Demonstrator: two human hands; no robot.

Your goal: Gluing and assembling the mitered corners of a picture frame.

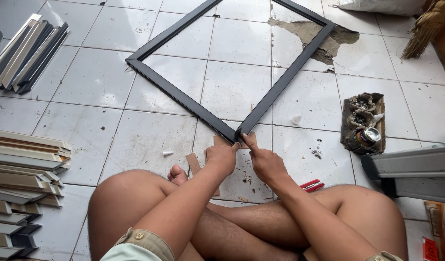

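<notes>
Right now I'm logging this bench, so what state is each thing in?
Black frame: flat on floor, four sides joined.
Left hand: pressing the near corner.
Right hand: pinching the same corner.
Floor tile: broken, patch bare.
Moulding stack: piled at left.
Red-handled tool: lying by knee.
</notes>
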